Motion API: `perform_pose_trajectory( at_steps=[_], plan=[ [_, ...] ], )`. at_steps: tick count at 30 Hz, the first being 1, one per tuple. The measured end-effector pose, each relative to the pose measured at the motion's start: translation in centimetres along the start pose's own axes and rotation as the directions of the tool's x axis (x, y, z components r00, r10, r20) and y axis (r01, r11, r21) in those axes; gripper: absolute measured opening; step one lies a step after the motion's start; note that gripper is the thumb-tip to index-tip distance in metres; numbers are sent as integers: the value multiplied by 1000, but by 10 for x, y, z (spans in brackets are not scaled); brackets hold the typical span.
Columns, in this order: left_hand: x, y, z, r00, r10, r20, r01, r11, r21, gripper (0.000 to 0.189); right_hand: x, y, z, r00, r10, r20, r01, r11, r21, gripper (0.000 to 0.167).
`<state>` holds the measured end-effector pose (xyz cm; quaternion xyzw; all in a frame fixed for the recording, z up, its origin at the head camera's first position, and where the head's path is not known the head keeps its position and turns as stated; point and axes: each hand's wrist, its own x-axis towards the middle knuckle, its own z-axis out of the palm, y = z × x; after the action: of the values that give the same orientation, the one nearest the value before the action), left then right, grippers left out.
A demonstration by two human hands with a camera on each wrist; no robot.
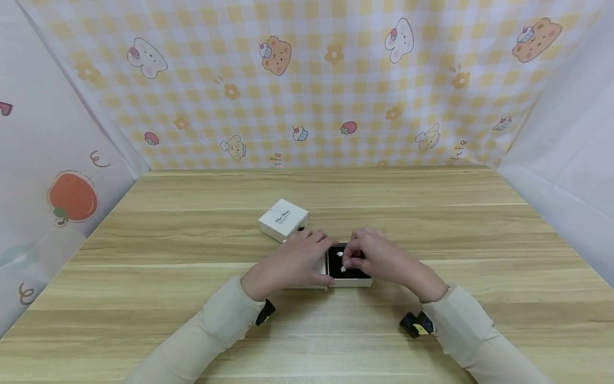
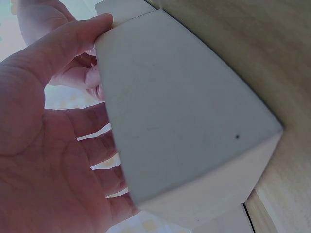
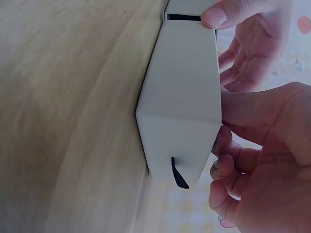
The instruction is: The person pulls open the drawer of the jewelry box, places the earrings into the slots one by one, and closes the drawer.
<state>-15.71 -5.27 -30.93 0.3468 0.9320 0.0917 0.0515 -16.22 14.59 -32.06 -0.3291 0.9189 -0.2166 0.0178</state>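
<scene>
A white drawer-style jewelry box sits on the table, its drawer (image 1: 352,283) pulled out to the right of its sleeve (image 2: 180,111). Inside the drawer is a black insert (image 1: 355,273) bearing small silvery earrings (image 1: 339,254). My left hand (image 1: 298,260) holds the box across its top, thumb at the near edge by the seam and fingers toward the far side. Over the drawer, my right hand (image 1: 376,256) pinches a small earring (image 1: 343,269) between thumb and forefinger. In the right wrist view the drawer wall hides those fingertips. A black ribbon tab (image 3: 179,174) sticks out of the drawer's end.
Another white box (image 1: 283,218) with dark lettering on its lid stands just behind my left hand. The wood-grain table (image 1: 192,213) reaches back to a yellow checked cloth (image 1: 307,96), with white cloths at both sides.
</scene>
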Motion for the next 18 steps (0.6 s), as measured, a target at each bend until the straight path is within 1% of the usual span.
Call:
perform_pose_trajectory(
  at_steps=[10,18],
  plan=[
    [1,0,0,1000,1,6,-1,1000,-9,66,-1,-2,3,999,-14,-35,12,998,-60,11],
    [0,-1,1,1000,5,-3,-5,1000,-8,65,-2,-4,6,998,-25,-56,16,989,-149,9]
  ],
)
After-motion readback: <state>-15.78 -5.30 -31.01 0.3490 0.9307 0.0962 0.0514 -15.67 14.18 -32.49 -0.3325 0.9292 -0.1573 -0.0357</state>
